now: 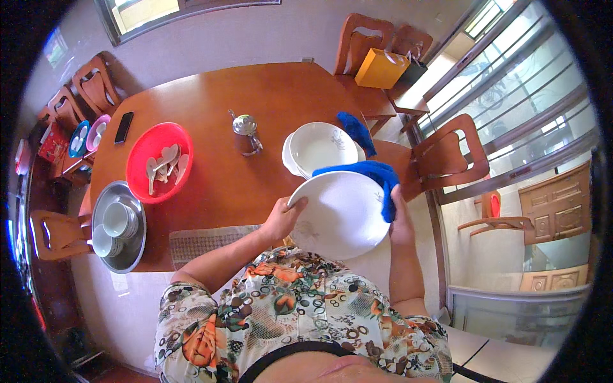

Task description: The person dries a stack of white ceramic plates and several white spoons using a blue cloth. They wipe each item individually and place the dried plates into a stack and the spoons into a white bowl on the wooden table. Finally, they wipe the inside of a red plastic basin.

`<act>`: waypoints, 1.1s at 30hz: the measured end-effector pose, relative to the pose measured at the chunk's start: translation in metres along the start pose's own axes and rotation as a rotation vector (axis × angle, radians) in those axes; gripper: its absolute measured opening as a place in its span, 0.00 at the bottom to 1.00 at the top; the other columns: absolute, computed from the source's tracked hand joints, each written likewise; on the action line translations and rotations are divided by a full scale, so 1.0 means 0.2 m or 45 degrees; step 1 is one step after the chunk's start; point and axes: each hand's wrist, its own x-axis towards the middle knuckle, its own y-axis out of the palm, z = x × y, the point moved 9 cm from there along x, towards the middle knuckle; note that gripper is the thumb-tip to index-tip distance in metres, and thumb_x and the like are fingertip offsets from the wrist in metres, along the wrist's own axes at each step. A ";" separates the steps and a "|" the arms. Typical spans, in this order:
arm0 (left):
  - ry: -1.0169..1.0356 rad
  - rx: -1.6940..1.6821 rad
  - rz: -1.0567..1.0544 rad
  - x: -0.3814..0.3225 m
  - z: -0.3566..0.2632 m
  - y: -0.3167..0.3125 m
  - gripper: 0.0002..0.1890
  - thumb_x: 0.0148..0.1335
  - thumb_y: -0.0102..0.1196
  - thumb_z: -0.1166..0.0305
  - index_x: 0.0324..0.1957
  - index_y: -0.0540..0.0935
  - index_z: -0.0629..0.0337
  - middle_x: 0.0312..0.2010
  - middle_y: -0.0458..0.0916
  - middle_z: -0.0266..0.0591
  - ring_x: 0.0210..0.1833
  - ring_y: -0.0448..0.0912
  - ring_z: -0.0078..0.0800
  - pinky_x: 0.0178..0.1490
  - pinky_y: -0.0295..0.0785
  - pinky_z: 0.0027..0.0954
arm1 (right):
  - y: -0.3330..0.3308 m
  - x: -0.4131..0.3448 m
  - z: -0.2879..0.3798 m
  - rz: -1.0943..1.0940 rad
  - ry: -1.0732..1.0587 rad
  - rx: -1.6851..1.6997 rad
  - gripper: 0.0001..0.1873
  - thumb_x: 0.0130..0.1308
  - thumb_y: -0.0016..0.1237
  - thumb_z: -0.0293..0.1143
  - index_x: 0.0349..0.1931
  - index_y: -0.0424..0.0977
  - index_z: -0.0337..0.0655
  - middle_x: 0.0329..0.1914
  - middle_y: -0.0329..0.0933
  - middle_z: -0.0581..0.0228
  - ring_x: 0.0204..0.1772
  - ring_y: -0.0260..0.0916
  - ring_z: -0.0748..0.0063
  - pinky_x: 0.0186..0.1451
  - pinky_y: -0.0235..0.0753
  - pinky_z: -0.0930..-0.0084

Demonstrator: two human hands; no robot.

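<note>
A large white plate (342, 215) with a faint floral print is held up in front of my chest. My left hand (282, 216) grips its left rim, thumb on the upper face. On the opposite side my right hand (401, 219) holds a blue cloth (378, 174) against the rim; the cloth runs along the plate's far edge. Just beyond, a stack of white dishes (323, 146) rests on the wooden table (215, 103), the top one bearing a floral print. Another blue cloth (357, 131) lies at the table edge beside this stack.
A red plastic basin (139, 165) holds several spoons (167, 163). Left of it, a metal basin (129, 256) carries stacked white bowls (117, 220). A glass teapot (245, 134), a black phone (124, 127) and a woven mat (206, 244) are on the table. Wooden chairs (452, 158) surround it.
</note>
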 end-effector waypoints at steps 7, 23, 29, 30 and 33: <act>-0.032 -0.363 -0.161 0.01 0.04 -0.03 0.17 0.72 0.47 0.60 0.50 0.76 0.66 0.40 0.79 0.37 0.43 0.77 0.27 0.46 0.75 0.34 | 0.31 0.07 -0.30 0.463 0.265 0.811 0.36 0.67 0.42 0.59 0.65 0.62 0.39 0.62 0.70 0.57 0.63 0.68 0.62 0.67 0.67 0.66; -0.154 -0.482 -0.335 0.00 0.15 -0.26 0.17 0.70 0.49 0.61 0.49 0.76 0.67 0.37 0.80 0.40 0.40 0.79 0.30 0.45 0.76 0.34 | 0.11 0.09 -0.25 0.368 0.038 0.582 0.37 0.67 0.47 0.52 0.68 0.55 0.36 0.67 0.64 0.55 0.67 0.63 0.62 0.69 0.62 0.63; 0.035 -0.227 -0.200 0.04 0.10 -0.19 0.15 0.69 0.50 0.63 0.48 0.78 0.66 0.38 0.79 0.36 0.39 0.76 0.25 0.44 0.72 0.31 | -0.09 0.21 -0.16 0.024 -0.010 -0.164 0.32 0.65 0.53 0.46 0.64 0.63 0.37 0.59 0.70 0.62 0.56 0.70 0.70 0.60 0.69 0.72; 0.073 -0.205 -0.243 0.03 0.02 -0.17 0.15 0.70 0.49 0.63 0.47 0.78 0.67 0.36 0.78 0.33 0.38 0.74 0.22 0.42 0.71 0.29 | -0.04 0.21 -0.14 0.035 -0.004 -0.147 0.32 0.65 0.53 0.45 0.64 0.64 0.37 0.58 0.71 0.61 0.56 0.70 0.70 0.60 0.69 0.72; 0.153 -0.345 -0.350 0.06 -0.01 -0.24 0.15 0.71 0.48 0.64 0.47 0.77 0.69 0.36 0.78 0.34 0.36 0.73 0.21 0.41 0.70 0.27 | 0.01 0.25 -0.24 0.118 -0.022 0.016 0.29 0.62 0.56 0.45 0.59 0.68 0.38 0.52 0.75 0.63 0.52 0.73 0.69 0.58 0.72 0.71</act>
